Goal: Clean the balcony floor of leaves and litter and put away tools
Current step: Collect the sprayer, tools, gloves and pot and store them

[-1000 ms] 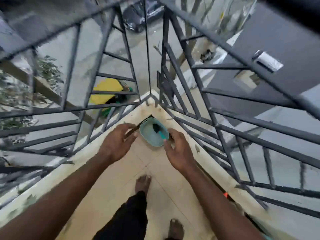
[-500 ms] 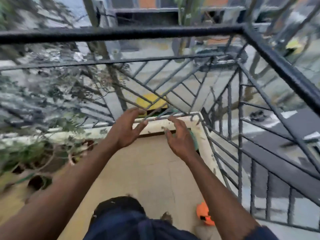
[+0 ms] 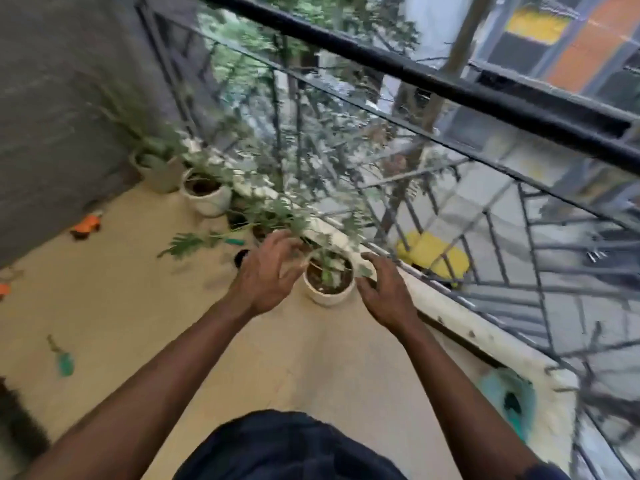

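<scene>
Both hands reach out over the balcony floor (image 3: 166, 317), the left hand (image 3: 265, 277) and right hand (image 3: 384, 294) on either side of a small white pot (image 3: 329, 295) by the railing (image 3: 450, 88). The fingers (image 3: 273, 251) are spread wide and hold nothing; blur hides whether they touch the pot. A leafy sprig (image 3: 190, 243) lies on the floor behind the left hand. Tools lie scattered: a teal trowel (image 3: 64, 362) far left, an orange tool (image 3: 86, 225) near the wall, and a teal tub (image 3: 498, 386) in the right corner.
</scene>
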Available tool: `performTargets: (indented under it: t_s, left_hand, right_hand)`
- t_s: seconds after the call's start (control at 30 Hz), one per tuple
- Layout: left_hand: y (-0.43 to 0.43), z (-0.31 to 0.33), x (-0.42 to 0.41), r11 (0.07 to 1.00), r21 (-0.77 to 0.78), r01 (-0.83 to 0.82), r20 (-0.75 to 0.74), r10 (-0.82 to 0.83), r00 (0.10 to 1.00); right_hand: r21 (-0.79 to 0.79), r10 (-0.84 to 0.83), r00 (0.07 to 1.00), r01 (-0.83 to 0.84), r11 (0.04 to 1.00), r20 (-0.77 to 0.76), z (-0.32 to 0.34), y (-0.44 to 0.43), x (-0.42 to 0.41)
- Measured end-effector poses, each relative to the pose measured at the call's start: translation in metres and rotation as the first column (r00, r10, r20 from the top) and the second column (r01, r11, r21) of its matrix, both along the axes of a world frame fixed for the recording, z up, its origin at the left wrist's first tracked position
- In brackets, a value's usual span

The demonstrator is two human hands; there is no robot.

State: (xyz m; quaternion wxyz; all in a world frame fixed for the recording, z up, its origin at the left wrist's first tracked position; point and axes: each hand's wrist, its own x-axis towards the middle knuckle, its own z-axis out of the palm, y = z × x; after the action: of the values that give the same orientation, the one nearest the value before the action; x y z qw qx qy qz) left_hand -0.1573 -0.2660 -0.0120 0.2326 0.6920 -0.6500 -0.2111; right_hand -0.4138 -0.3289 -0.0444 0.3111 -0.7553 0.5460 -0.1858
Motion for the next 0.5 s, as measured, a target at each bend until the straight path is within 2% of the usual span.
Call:
performTargets:
  t_s: [0.2, 0.33, 0.5]
  left_hand:
    - [0.056, -0.012, 0.149, 0.945, -0.021, -0.328, 0.009, 0.328, 0.945]
    - [0.090, -0.018, 0.207, 0.879, -0.023, -0.476, 0.012, 0.476, 0.879]
    - [0.114, -0.033, 0.267, 0.779, -0.029, -0.626, -0.078, 0.623, 0.778]
  right_hand:
    - [0.014, 0.281, 0.960, -0.281, 0.960, 0.001, -0.005, -0.016, 0.167]
    - [0.056, 0.452, 0.892, -0.450, 0.891, -0.016, -0.009, -0.013, 0.244]
    - [0.082, 0.596, 0.803, -0.593, 0.801, -0.017, -0.024, -0.020, 0.328]
